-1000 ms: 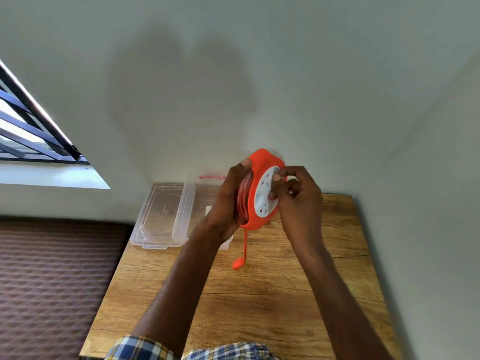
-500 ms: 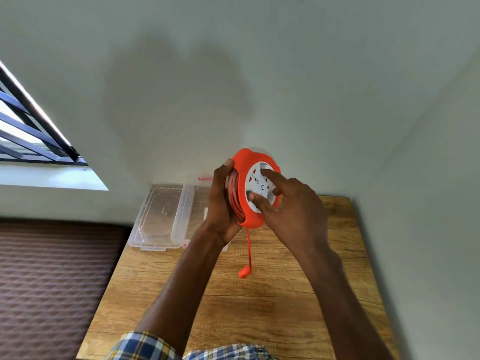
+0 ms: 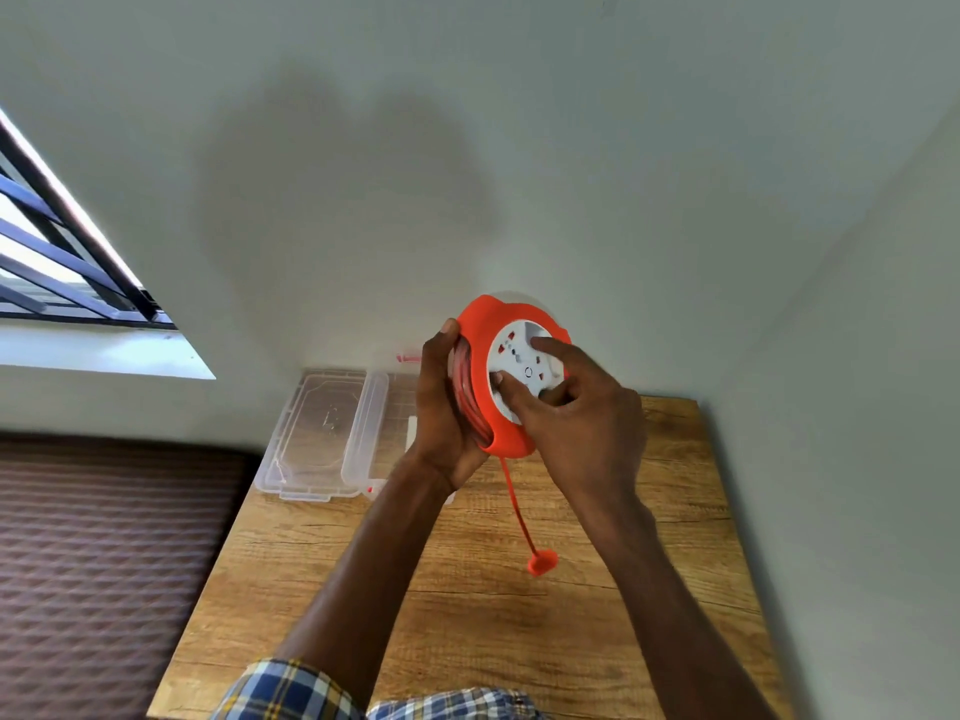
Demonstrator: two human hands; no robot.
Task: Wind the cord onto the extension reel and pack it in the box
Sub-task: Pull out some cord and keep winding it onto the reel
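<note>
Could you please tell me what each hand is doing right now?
Left hand grips the orange reel by its rim.
Right hand pinches its white hub.

Glossy plastic reel (image 3: 483, 376), wood-grain table (image 3: 519, 589)

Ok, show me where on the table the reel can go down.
Free: the near wood of the table around the plug; also its far right corner by the wall. Crowded: far left, where the clear box and lid lie.

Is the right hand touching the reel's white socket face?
Touching. Head view: thumb and forefinger of the right hand lie on the white socket face.
</note>
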